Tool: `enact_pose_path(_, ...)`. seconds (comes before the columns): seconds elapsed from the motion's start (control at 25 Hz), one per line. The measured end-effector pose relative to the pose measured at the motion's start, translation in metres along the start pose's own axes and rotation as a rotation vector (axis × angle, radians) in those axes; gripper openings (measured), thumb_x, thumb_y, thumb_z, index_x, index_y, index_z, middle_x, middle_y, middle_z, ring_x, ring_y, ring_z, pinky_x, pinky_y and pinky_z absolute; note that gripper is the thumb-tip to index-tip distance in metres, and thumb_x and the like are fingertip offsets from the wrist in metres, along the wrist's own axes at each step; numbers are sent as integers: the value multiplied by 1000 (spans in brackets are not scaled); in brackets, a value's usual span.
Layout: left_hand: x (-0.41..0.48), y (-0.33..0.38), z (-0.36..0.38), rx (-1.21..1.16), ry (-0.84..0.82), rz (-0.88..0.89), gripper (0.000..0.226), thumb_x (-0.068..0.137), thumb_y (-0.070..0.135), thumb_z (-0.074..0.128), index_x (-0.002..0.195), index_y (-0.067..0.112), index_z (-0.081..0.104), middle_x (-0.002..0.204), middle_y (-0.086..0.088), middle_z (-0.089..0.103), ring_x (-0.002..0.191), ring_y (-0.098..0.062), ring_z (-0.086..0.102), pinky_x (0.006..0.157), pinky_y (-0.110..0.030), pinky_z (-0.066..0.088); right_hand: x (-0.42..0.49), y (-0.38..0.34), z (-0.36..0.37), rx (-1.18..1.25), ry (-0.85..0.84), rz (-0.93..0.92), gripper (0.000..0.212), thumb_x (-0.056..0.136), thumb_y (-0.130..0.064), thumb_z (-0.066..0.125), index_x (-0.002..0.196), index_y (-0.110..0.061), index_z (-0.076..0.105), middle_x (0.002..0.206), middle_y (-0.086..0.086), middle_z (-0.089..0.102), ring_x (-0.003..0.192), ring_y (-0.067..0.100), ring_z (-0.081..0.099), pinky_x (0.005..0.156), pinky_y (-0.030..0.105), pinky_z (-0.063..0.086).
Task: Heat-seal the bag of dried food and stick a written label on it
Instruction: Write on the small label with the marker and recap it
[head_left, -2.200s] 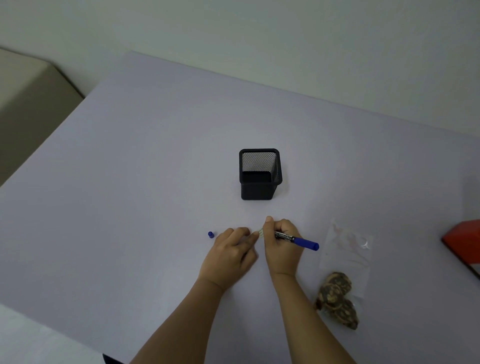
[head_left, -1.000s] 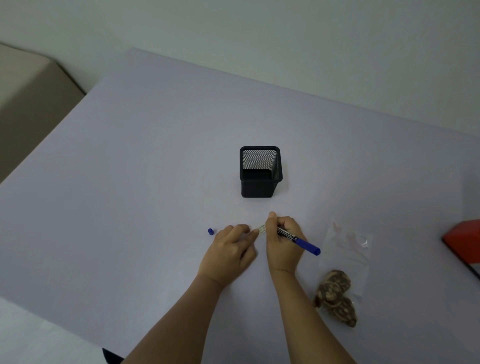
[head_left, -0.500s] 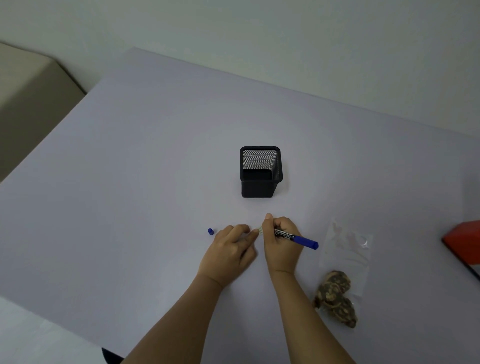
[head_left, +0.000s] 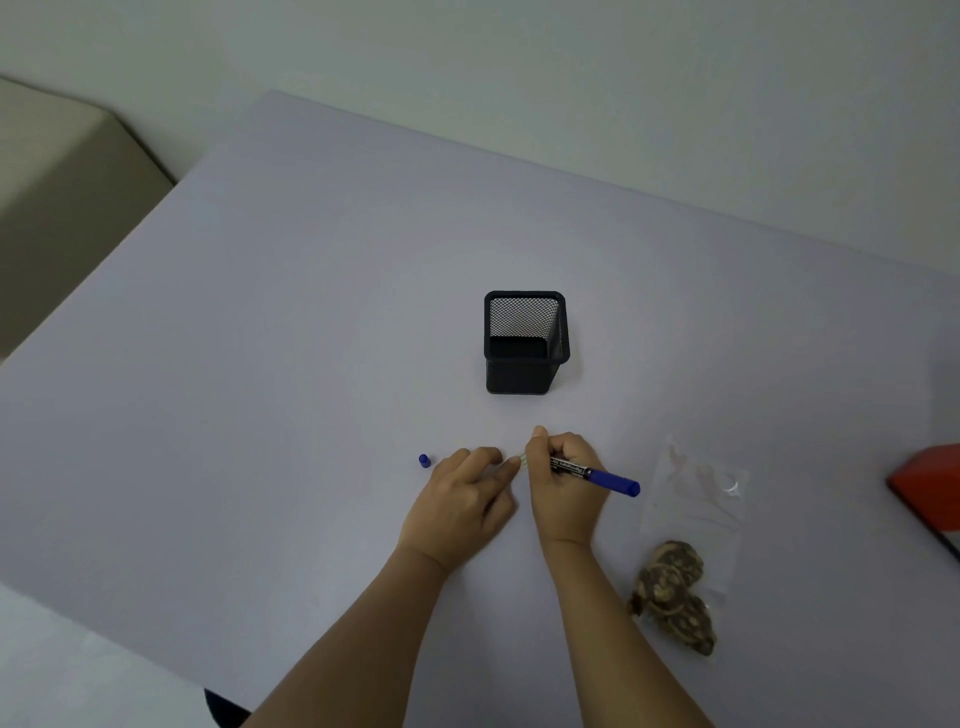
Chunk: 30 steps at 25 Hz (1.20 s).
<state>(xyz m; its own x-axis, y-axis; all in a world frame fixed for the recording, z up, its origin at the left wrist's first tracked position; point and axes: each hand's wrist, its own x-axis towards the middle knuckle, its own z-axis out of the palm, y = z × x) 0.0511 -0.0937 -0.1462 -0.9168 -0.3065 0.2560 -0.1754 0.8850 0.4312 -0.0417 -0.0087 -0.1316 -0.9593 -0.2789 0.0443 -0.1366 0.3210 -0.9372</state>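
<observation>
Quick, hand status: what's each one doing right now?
Left hand: open, fingertips holding down the small label.
Right hand: closed, gripping the blue marker.

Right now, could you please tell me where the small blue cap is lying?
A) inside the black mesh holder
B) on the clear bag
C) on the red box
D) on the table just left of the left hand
D: the small blue cap lies on the table just left of the left hand, apart from the black mesh holder and the clear bag.
</observation>
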Motion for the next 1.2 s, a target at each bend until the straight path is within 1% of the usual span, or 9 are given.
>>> enact_pose_path(0.24, 0, 0, -1, -7, -1, 4, 35, 87, 24, 48, 110, 11, 69, 96, -5, 65, 74, -18, 59, 69, -27, 52, 0, 0, 0, -11, 8, -23, 29, 88, -15, 60, 60, -13, 51, 54, 0, 52, 49, 14, 50, 49, 18, 44)
enact_pose_path(0.32, 0, 0, -1, -9, -2, -1, 34, 87, 24, 48, 111, 11, 69, 96, -4, 64, 74, -18, 58, 69, -28, 52, 0, 0, 0, -25, 14, -47, 29, 88, -19, 59, 60, -12, 53, 54, 0, 53, 49, 13, 50, 49, 17, 43)
enact_pose_path(0.4, 0, 1, -2, -8, -3, -2, 35, 87, 24, 47, 110, 11, 69, 96, -4, 64, 74, -18, 58, 69, -28, 52, 0, 0, 0, -36, 23, -49, 29, 88, -21, 59, 61, -10, 54, 55, 2, 56, 50, 14, 51, 49, 19, 44)
enact_pose_path(0.52, 0, 1, -3, -10, -2, -4, 35, 87, 24, 47, 110, 11, 69, 96, -4, 65, 75, -18, 59, 69, -28, 53, 0, 0, 1, -3, 17, 7, 27, 88, -18, 60, 62, -11, 54, 56, 6, 56, 51, 19, 53, 50, 25, 48)
enact_pose_path(0.68, 0, 1, -1, -9, -7, -15, 34, 87, 24, 47, 110, 11, 69, 97, -4, 65, 75, -19, 59, 69, -29, 53, 0, -1, 0, -39, 34, -38, 29, 88, -18, 60, 61, -9, 54, 55, 5, 56, 50, 18, 52, 49, 22, 45)
enact_pose_path(0.8, 0, 1, -1, -13, -6, -11, 35, 87, 24, 47, 110, 11, 69, 97, -5, 65, 75, -19, 59, 69, -28, 52, 1, -1, 1, -15, 31, 3, 28, 88, -16, 60, 62, -5, 55, 56, 9, 56, 51, 22, 53, 50, 29, 48)
enact_pose_path(0.84, 0, 1, -2, -11, -6, -12, 35, 87, 24, 47, 110, 11, 69, 97, -4, 65, 75, -19, 59, 69, -28, 52, 1, -1, 1, -19, 33, -7, 28, 88, -16, 60, 62, -5, 55, 56, 9, 57, 51, 22, 53, 49, 29, 48)
enact_pose_path(0.96, 1, 2, -3, -13, -7, -15, 34, 87, 24, 47, 110, 11, 69, 97, -4, 64, 76, -18, 58, 70, -28, 52, 1, -2, 0, -37, 38, -38, 28, 88, -16, 60, 62, -8, 55, 56, 5, 56, 51, 18, 53, 49, 24, 46)
enact_pose_path(1.2, 1, 2, -2, -17, -10, -18, 34, 87, 23, 48, 109, 10, 70, 97, -5, 65, 75, -19, 59, 70, -29, 53, 1, 0, 0, -31, 39, -34, 28, 88, -17, 59, 62, -8, 55, 55, 5, 56, 50, 18, 52, 48, 22, 45)
